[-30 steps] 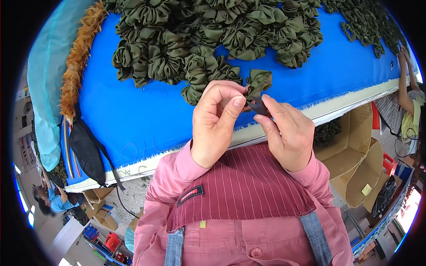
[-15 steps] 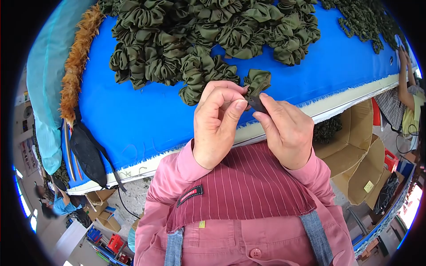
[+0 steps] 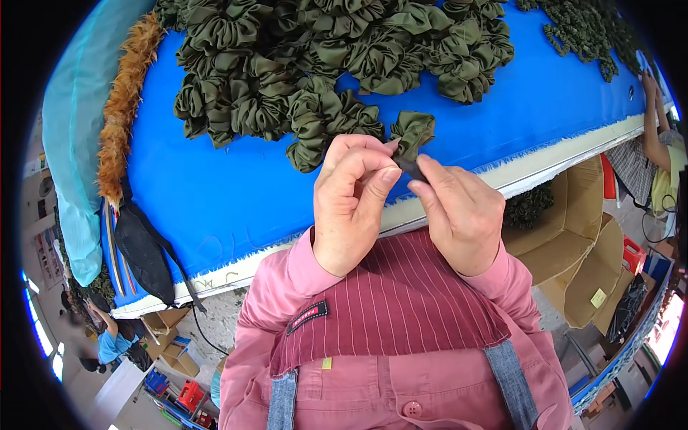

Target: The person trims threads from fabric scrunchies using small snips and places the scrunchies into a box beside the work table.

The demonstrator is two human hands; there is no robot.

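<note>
the left hand [image 3: 355, 204] and the right hand [image 3: 462, 215] face each other above the near edge of the blue table cover [image 3: 222, 186], their fingertips close together. between and just beyond them sits one olive green fabric scrunchie [image 3: 415, 130], its gathered loop on the far side of the fingertips and its near end down in the gap between the hands. the left hand is curled, thumb and forefinger narrowed in a pinch at the left side of that near end. the right hand has its thumb and forefinger closed on a small dark tool [image 3: 410, 169], which meets the scrunchie's near end; the fingers hide most of it, so its exact kind cannot be told.

beyond the left hand, a heap of matching scrunchies [image 3: 251, 79] spreads over the far part of the cover, its nearest ones just beyond that hand's knuckles and to the left of the held one. at the far right lies a bunch of smaller dark green pieces [image 3: 588, 36]. along the left edge run a brown feather trim [image 3: 123, 115] and, nearer, a black cloth piece [image 3: 141, 251].
</note>
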